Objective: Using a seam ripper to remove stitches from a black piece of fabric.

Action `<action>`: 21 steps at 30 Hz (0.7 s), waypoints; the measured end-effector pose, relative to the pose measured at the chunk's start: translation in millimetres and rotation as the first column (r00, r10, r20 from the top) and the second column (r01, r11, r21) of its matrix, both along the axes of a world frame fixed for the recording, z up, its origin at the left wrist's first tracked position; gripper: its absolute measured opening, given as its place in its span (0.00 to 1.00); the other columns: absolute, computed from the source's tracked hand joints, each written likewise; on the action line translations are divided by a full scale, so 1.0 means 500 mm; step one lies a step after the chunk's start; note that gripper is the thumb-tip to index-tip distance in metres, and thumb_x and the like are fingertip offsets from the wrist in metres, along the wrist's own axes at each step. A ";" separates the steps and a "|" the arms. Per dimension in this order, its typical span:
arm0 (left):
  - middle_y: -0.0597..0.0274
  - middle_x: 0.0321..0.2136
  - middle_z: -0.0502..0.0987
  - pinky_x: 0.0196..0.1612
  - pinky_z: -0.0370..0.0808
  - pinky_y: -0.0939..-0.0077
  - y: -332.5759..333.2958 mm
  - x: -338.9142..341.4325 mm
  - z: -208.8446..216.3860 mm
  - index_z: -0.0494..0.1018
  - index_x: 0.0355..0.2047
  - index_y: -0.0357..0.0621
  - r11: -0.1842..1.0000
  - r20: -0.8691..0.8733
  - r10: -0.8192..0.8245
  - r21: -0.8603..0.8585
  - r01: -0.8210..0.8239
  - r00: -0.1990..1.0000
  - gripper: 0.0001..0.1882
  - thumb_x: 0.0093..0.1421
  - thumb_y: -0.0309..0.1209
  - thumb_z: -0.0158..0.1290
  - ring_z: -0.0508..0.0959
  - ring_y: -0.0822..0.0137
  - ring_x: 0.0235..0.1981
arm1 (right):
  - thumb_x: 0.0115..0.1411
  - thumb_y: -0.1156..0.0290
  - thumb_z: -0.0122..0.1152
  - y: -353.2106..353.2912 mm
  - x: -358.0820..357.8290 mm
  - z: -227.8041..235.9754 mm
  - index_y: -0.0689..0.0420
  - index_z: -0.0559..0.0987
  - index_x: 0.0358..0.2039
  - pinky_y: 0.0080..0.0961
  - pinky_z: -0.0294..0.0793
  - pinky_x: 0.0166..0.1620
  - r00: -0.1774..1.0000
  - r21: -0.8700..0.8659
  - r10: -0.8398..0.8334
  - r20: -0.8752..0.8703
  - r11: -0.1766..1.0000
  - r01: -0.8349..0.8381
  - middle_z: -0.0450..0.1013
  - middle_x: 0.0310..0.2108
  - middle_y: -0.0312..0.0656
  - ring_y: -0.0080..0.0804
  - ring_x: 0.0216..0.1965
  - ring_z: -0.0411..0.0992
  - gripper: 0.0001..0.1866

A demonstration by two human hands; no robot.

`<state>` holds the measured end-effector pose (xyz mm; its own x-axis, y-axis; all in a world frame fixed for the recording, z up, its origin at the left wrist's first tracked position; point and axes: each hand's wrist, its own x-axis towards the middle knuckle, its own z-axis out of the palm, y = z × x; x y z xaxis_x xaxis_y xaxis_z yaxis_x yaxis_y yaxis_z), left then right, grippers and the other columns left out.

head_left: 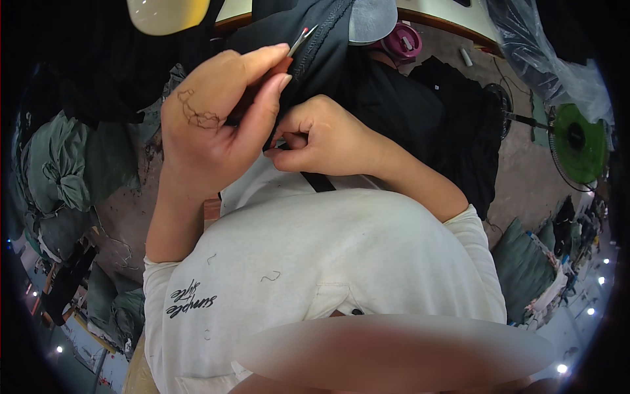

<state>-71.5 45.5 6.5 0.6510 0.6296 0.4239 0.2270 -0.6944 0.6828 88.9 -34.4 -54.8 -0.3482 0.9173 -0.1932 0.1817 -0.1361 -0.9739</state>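
Observation:
My left hand (220,118) is closed around a seam ripper (299,43), its metal fork with a red tip poking out past the thumb and forefinger. A bit of its orange handle shows; the rest is hidden in the fist. Loose dark threads lie on the back of that hand. Just to the right and nearer, my right hand (321,134) is closed in a pinch at the edge of a black cloth (341,75). A stitched seam runs up this cloth beside the ripper's tip. What exactly the right fingertips grip is mostly hidden.
Tied green cloth bundles (56,161) lie at left. A pale table edge (446,26) spans the far side, with clear plastic sheeting (538,52) over its right end. Right are a pink round object (403,43), more black cloth (453,118) and a fan with green blades (577,144).

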 end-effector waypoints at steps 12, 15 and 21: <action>0.59 0.22 0.75 0.24 0.69 0.77 -0.006 0.006 -0.015 0.80 0.43 0.36 0.999 0.057 -0.024 0.035 0.022 0.998 0.14 0.55 0.17 0.61 0.73 0.69 0.20 | 0.51 0.71 0.68 -0.007 -0.011 -0.010 0.60 0.86 0.31 0.24 0.67 0.25 0.996 -0.027 -0.058 -0.065 0.998 0.057 0.71 0.15 0.36 0.22 0.18 0.67 0.08; 0.60 0.22 0.74 0.24 0.68 0.77 -0.005 0.013 -0.012 0.80 0.42 0.37 1.000 0.050 -0.001 0.025 0.000 0.999 0.13 0.55 0.18 0.62 0.73 0.69 0.20 | 0.51 0.71 0.69 -0.007 -0.012 -0.004 0.61 0.86 0.31 0.23 0.66 0.24 0.994 -0.033 -0.067 -0.082 0.997 0.065 0.71 0.15 0.36 0.21 0.18 0.66 0.09; 0.64 0.27 0.78 0.27 0.66 0.88 0.002 0.016 0.013 0.81 0.46 0.33 0.999 -0.024 -0.029 0.033 0.030 0.999 0.15 0.58 0.13 0.58 0.72 0.81 0.24 | 0.51 0.71 0.69 -0.010 -0.012 -0.007 0.62 0.85 0.31 0.23 0.65 0.24 0.994 -0.058 -0.076 -0.078 0.996 0.071 0.71 0.15 0.36 0.21 0.17 0.66 0.09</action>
